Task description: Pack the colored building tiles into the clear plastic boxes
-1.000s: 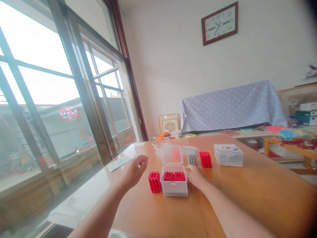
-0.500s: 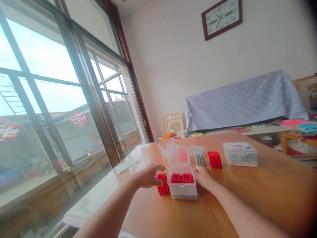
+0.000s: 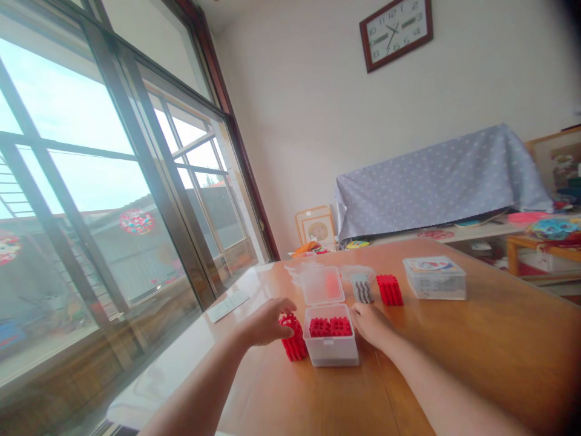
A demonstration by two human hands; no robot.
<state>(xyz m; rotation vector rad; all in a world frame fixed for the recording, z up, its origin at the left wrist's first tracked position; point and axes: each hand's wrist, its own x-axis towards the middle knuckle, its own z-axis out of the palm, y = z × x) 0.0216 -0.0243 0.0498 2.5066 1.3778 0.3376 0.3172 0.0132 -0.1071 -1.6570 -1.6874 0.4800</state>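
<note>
A clear plastic box [image 3: 334,354] stands on the table with its hinged lid [image 3: 323,286] tipped back. Inside lie two groups of red interlocking blocks [image 3: 319,327]. Just left of the box is an upright stack of red blocks [image 3: 295,346]. My left hand [image 3: 271,321] curls its fingers and thumb round the top of that stack. On the other side, my right hand [image 3: 370,322] has its fingers bent against the box's right wall; its fingertips are partly hidden. Behind it stand a grey stack of blocks [image 3: 362,289] and another red stack [image 3: 389,290].
A closed clear box with a printed label [image 3: 434,278] sits to the right on the wooden table [image 3: 454,357]. Crumpled clear plastic [image 3: 302,274] lies behind the open lid. At the left edge is a pale sheet [image 3: 228,306], near the windows.
My left fingers have closed in on the red stack beside the box. My right hand stays at the box's right side. The whole view has shifted slightly.
</note>
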